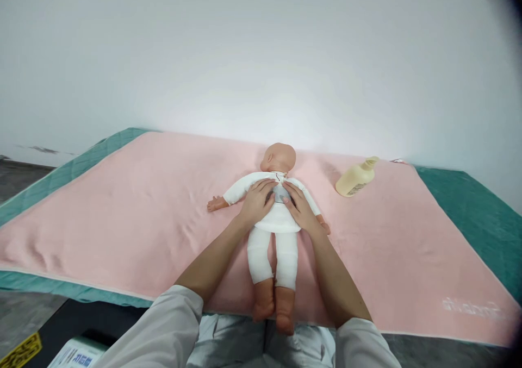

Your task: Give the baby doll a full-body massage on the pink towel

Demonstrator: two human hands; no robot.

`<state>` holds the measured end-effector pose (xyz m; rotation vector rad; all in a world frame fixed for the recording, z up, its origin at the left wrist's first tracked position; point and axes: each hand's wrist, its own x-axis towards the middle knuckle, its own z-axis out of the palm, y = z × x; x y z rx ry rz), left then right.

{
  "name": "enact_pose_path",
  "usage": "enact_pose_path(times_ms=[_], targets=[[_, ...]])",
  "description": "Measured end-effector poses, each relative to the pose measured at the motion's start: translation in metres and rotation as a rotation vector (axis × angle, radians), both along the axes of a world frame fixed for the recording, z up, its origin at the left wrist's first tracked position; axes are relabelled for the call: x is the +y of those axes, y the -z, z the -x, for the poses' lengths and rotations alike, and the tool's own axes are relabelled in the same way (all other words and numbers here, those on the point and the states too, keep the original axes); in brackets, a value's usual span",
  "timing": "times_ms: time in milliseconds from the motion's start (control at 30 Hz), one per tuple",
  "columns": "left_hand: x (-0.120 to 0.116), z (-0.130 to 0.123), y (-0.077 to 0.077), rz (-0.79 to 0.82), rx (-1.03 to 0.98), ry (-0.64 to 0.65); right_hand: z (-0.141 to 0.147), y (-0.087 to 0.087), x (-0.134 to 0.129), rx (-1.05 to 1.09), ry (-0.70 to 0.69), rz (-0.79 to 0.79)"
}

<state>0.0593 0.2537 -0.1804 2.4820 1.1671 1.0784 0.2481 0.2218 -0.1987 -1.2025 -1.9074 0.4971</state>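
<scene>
A baby doll (pixel 277 216) with a white cloth body lies stretched out on a pink blanket (pixel 171 210), its bare head at the far end and turned to the left. My left hand (pixel 258 200) rests flat on the left of its upper torso, fingers pointing up and inward. On the right of the torso lies my right hand (pixel 300 205), also flat with fingers extended. Between the two hands a grey patch (pixel 280 194) shows on the white cloth. Neither hand grasps anything; the doll's surface under my palms is hidden.
A pale yellow pump bottle (pixel 355 179) lies tilted on the blanket, right of the doll. A green quilted cover (pixel 468 210) shows beneath the blanket. Behind stands a white wall (pixel 261 58). A printed package (pixel 77 353) sits on a dark surface at lower left.
</scene>
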Motion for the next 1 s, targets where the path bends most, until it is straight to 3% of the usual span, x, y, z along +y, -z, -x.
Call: enact_pose_path(times_ms=[167, 267, 400, 500, 800, 1000], targets=[[-0.010, 0.010, -0.008, -0.016, -0.146, -0.006, -0.005, -0.007, -0.016, 0.103, 0.088, -0.133], [-0.018, 0.015, -0.013, -0.016, -0.159, 0.048, -0.005, -0.015, -0.026, 0.150, 0.045, -0.165], [-0.026, 0.017, -0.016, -0.046, -0.075, 0.290, -0.002, -0.022, -0.036, 0.113, -0.122, -0.140], [-0.032, 0.017, -0.018, -0.012, 0.002, 0.397, -0.001, -0.023, -0.040, 0.037, -0.206, -0.121], [-0.036, 0.020, -0.024, 0.120, 0.201, 0.507, -0.004, -0.026, -0.041, -0.109, -0.266, -0.127], [-0.035, 0.016, -0.023, 0.162, 0.201, 0.542, -0.004, -0.031, -0.038, -0.142, -0.258, 0.055]])
